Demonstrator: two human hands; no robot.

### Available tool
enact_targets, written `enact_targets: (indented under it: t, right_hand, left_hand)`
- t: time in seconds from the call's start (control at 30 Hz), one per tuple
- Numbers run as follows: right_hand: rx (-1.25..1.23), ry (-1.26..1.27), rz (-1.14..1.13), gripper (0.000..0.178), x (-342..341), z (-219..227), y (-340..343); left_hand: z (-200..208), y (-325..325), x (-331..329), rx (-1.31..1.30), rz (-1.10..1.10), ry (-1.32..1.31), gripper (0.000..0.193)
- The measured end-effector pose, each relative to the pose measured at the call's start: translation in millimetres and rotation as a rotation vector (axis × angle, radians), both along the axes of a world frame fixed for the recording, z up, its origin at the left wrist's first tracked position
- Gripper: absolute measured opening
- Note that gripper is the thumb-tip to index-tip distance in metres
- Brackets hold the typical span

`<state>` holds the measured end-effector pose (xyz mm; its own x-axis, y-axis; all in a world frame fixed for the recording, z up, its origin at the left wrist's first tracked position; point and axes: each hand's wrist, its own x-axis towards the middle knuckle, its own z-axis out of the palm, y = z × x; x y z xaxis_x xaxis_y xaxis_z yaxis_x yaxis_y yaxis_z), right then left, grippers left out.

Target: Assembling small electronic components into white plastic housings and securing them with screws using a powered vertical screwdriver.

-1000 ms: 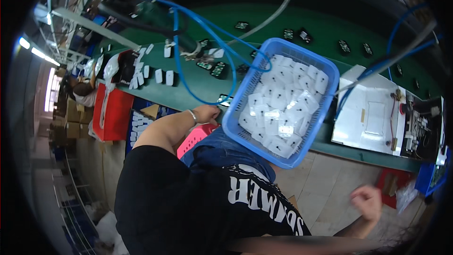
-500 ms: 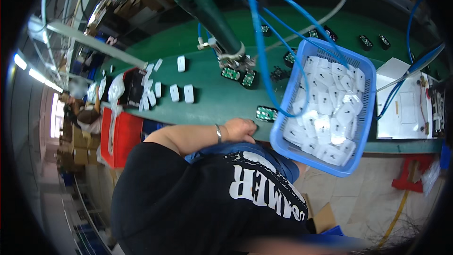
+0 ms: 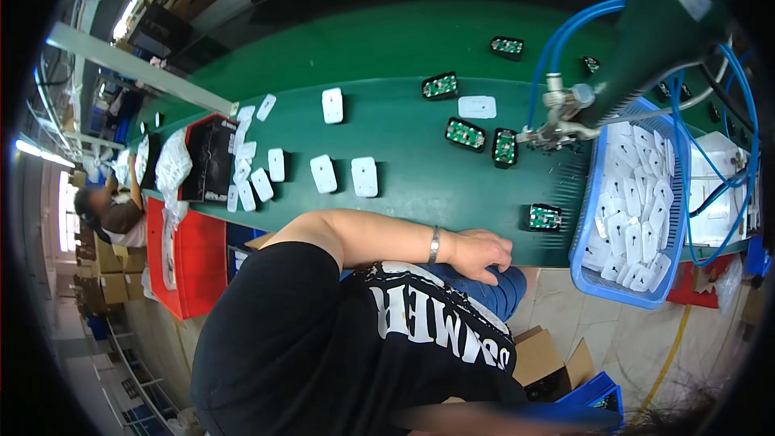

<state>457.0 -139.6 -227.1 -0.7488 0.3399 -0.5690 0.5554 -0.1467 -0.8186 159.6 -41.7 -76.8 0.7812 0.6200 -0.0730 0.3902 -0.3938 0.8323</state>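
Observation:
My left hand (image 3: pixel 478 253) rests at the table's front edge above my lap, fingers curled together, nothing visible in them. A metal bracelet (image 3: pixel 434 244) circles that wrist. Closest to the hand lies a black housing with a green circuit board (image 3: pixel 544 217). Similar board-filled housings (image 3: pixel 465 135) sit farther back, near a flat white cover (image 3: pixel 477 107). On the left stand several white rounded cases (image 3: pixel 364 177). My right hand is out of the picture.
At the right a blue basket (image 3: pixel 578 244) holds many white covers. A dark green tool (image 3: pixel 670 24) with blue hoses hangs over the table (image 3: pixel 420 218). A red bin (image 3: pixel 202 274) and black box (image 3: pixel 211 160) stand left; another person (image 3: pixel 121 218) sits beyond them.
The view has swung leftward, so basket and tool appear farther right. My left hand appears farther right too, still by the table edge. A flat white cover now shows among the boards.

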Motion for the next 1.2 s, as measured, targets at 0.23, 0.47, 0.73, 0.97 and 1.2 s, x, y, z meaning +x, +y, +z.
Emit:
enact_targets:
  t: [0.23,0.47,0.73,0.97,1.2]
  right_hand:
    - [0.285,-0.049,0.225,0.020,14,-20,17]
    - [0.118,0.157,-0.495,0.016,-46,177,17]
    - [0.714,0.876,-0.997,0.066,-181,348,196]
    - [0.414,0.991,-0.460,0.042,-164,393,287]
    - [0.243,1.121,-0.080,0.039,-216,374,272]
  left_hand:
    - [-9,-9,-3,0.097,0.063,-0.045,0.024]
    - [-25,-44,0,0.319,0.221,-0.145,0.022]
    - [-16,-68,-25,0.173,0.269,-0.263,0.023]
    - [25,-148,-133,-0.069,0.482,-0.337,0.023]
    - [35,-161,-175,-0.124,0.674,-0.405,0.025]
